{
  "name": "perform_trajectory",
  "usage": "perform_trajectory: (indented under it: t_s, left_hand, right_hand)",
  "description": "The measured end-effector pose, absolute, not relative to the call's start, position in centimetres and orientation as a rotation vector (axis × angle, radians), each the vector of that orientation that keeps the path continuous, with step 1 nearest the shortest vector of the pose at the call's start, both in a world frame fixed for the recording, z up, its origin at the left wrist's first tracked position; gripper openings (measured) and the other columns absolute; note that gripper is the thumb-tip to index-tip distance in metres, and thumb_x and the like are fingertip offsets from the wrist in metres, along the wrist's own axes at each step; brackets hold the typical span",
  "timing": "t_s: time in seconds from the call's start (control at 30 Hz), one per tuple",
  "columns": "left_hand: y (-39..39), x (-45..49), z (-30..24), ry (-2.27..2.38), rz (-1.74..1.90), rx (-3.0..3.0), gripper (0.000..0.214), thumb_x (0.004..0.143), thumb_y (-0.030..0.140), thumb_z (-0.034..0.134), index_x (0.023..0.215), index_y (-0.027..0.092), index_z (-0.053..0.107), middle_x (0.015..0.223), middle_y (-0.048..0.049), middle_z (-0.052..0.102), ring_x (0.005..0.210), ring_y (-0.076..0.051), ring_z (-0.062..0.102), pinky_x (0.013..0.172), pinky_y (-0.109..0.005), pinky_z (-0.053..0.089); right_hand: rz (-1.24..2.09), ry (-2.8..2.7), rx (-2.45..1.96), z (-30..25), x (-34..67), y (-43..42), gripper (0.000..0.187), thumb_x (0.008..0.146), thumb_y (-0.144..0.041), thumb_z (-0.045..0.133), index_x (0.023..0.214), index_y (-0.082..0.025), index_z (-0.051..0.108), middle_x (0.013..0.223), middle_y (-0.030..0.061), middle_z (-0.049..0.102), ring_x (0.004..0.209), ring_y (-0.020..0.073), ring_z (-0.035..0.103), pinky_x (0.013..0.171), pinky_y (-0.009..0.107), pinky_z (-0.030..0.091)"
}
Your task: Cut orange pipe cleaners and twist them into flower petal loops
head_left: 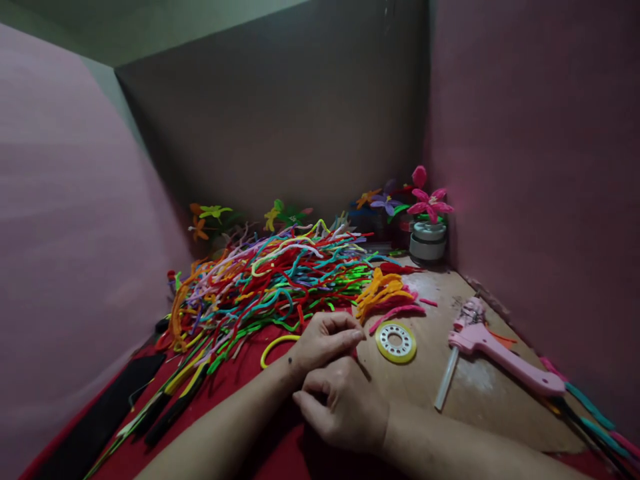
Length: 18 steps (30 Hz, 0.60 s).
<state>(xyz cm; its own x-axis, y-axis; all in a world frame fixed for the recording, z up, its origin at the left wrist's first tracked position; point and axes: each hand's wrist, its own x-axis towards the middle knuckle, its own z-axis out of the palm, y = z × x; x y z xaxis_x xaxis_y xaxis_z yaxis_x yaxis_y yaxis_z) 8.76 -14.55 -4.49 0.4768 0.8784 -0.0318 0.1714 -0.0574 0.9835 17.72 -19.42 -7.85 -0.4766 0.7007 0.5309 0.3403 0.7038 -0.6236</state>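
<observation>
My left hand [327,341] is closed, its fingers curled in and the thumb against the forefinger; nothing shows in its grip. Just below and touching it, my right hand [345,403] lies loosely curled over the red cloth [280,427], also with nothing visible in it. The wrists are crossed close together. A yellow pipe cleaner loop [267,350] sticks out beside my left wrist. To the right of my left fingertips lies a yellow-rimmed tape roll [395,343] on the wooden board [425,380].
A big heap of coloured pipe cleaners [280,267] spreads behind the hands. Yellow-and-black-handled pliers [183,393] lie left. A pink glue gun [510,360] with a glue stick [447,380] rests right. Orange petals [383,290] and a pink flower [430,203] in a grey pot [428,243] stand behind.
</observation>
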Motion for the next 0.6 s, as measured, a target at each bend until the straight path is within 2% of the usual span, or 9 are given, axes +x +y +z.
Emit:
perform_trajectory:
  t_s: [0.2, 0.43, 0.6]
  left_hand:
    - [-14.8, 8.4, -4.9, 0.860, 0.620, 1.568, 0.025, 0.071, 0.036, 0.060, 0.078, 0.012, 0.064, 0.068, -0.0040, 0.061, 0.064, -0.013, 0.054, 0.061, -0.023, 0.041]
    - [-15.5, 8.8, -4.4, 0.771, 0.577, 1.600, 0.025, 0.072, 0.035, 0.058, 0.080, 0.013, 0.065, 0.070, -0.0042, 0.060, 0.065, -0.013, 0.053, 0.061, -0.023, 0.042]
    - [-15.8, 9.1, -4.2, 0.813, 0.698, 1.646, 0.026, 0.070, 0.036, 0.059, 0.077, 0.012, 0.065, 0.072, -0.0044, 0.059, 0.068, -0.014, 0.051, 0.064, -0.023, 0.041]
  right_hand:
    - [0.396, -2.145, -0.789, -7.9, 17.6, -19.6, 0.025, 0.070, -0.028, 0.053, 0.049, -0.016, 0.062, 0.039, 0.0007, 0.050, 0.038, 0.0077, 0.026, 0.041, 0.026, 0.015]
    - [0.425, -2.181, -0.706, -8.6, 17.8, -20.1, 0.026, 0.073, -0.026, 0.051, 0.051, -0.015, 0.060, 0.041, 0.0014, 0.050, 0.041, 0.0084, 0.031, 0.043, 0.025, 0.023]
    - [0.468, -2.182, -0.674, -8.4, 18.2, -20.2, 0.029, 0.077, -0.025, 0.047, 0.052, -0.015, 0.059, 0.043, 0.0014, 0.050, 0.041, 0.0081, 0.033, 0.044, 0.024, 0.025]
